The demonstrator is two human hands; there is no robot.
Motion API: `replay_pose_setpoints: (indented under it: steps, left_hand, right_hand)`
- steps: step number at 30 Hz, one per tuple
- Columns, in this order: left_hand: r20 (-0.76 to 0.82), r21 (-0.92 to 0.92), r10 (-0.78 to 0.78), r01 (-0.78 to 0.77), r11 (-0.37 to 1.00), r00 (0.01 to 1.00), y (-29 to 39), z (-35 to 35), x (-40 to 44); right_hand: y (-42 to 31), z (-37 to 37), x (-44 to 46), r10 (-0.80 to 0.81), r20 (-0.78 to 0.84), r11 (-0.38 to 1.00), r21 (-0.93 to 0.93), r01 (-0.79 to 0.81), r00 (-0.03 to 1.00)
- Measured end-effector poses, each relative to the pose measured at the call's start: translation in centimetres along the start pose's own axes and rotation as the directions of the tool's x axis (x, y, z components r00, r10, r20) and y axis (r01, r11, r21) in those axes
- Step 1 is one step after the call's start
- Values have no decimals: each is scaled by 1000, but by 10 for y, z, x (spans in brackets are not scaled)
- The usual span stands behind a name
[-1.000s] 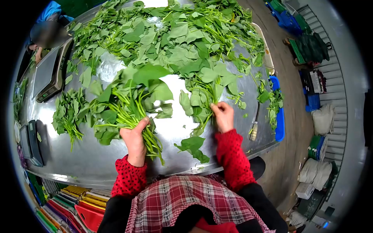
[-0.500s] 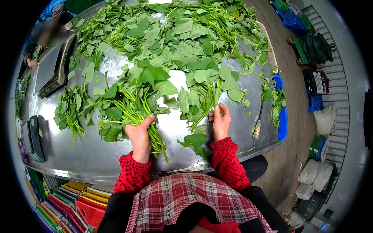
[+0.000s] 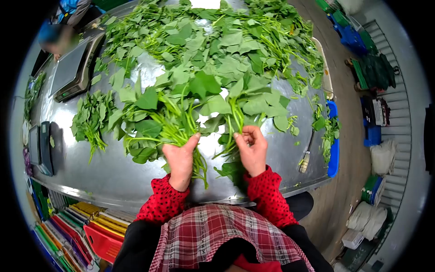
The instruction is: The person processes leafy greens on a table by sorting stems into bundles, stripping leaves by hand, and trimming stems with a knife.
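My left hand (image 3: 182,159) is wrapped round a thick bunch of leafy green stems (image 3: 174,120), which look like sweet potato greens. Cut ends hang below the thumb, and broad leaves fan out above. Just to the right, my right hand (image 3: 253,149) pinches a smaller bunch of the same greens (image 3: 235,113) between thumb and fingers. A loose leaf (image 3: 232,170) lies on the metal table (image 3: 122,177) under that hand. Farther left rests a separate small bunch (image 3: 94,119). Beyond both hands spreads a large heap of greens (image 3: 226,50).
A flat-topped scale (image 3: 72,68) stands at the left, near another person (image 3: 59,38). Below it is a smaller device (image 3: 40,147). At the right lie a wooden-handled tool (image 3: 304,162) and a blue bin (image 3: 334,154). Coloured crates (image 3: 102,240) sit beneath the table's near edge.
My right hand has closed on the smaller bunch and brought its stems upright, nearer the left hand's bunch. The left hand still grips its bunch. The whole view has shifted slightly.
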State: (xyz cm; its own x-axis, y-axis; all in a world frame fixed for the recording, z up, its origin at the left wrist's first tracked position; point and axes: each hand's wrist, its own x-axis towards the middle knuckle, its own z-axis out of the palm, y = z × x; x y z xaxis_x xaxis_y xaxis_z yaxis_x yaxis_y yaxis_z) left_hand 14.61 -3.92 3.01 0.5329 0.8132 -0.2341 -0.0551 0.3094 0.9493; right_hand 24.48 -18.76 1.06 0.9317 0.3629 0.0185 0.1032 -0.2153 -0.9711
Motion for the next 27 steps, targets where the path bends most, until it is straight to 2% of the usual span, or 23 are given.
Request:
replay_pose_setpoints:
  steps: [2,3,4,5,7,9,10,11,12,13,14,15,16,17,18,20,22,23,24,26,27]
  left_hand:
    - [27,-49,20,-18,999,999,-8,4,-4]
    - [85,-51,-36,41,998,996,-10,6,-8]
    - [141,-54,-89,98,994,986,-10,6,-12]
    - [132,-51,-81,88,995,988,-9,4,-13]
    - [227,-60,-211,230,971,951,-6,-2,-17]
    - [233,-22,-197,207,978,952,-16,-9,-17]
    - [252,5,-176,181,983,951,-22,-10,-16]
    - [223,72,-155,142,987,962,-27,-11,-16]
    - [232,42,-241,237,971,943,-29,-15,-13]
    - [256,-33,-272,290,957,928,-30,-17,-12]
    - [276,-106,-301,340,934,913,-32,-19,-13]
    - [151,-78,-273,286,955,950,-26,-12,-15]
    - [156,-80,-276,290,954,949,-29,-15,-12]
    - [83,-47,-253,257,965,964,-35,-22,-7]
    - [11,-11,-226,226,974,974,-38,-26,-3]
    - [-21,0,-67,67,998,998,-24,-23,1]
    - [-59,102,58,-51,993,997,-21,-21,9]
    - [-51,85,53,-48,995,997,-19,-22,14]
    - [-56,109,84,-78,991,995,-12,-23,17]
    - [-118,56,135,-129,990,984,0,-24,20]
    - [-140,71,193,-185,980,971,9,-23,20]
  right_hand:
    - [-8,23,-14,-67,52,995,81,62,996]
    - [-4,33,-17,-129,94,989,82,121,987]
    - [-1,41,-21,-55,144,992,125,37,988]
    - [1,43,-23,-27,160,993,119,7,987]
    - [3,42,-21,6,181,993,115,-27,983]
    - [10,41,-21,48,317,981,163,-105,947]
    - [10,41,-19,53,302,981,161,-106,952]
    - [10,41,-19,-116,368,993,21,117,922]
    - [7,37,-19,-252,456,936,-111,336,854]
    - [-1,31,-18,-72,542,997,16,75,837]
    - [-4,23,-13,-64,527,997,5,72,847]
    - [-6,15,-7,-49,438,998,55,28,898]
    - [-6,5,1,-32,351,994,110,-8,936]
    - [0,-10,13,92,109,987,124,-105,990]
    - [12,-29,28,215,-138,968,161,-192,967]
    - [71,-65,58,278,-338,907,-216,-362,899]
    - [105,-61,66,290,-137,841,-435,-321,947]
    - [113,-58,67,297,-116,862,-394,-318,948]
    - [103,-55,69,351,-94,896,-256,-363,932]
    - [82,-52,64,147,-218,982,-87,-170,965]
    - [54,-53,55,2,-225,993,-116,-29,974]
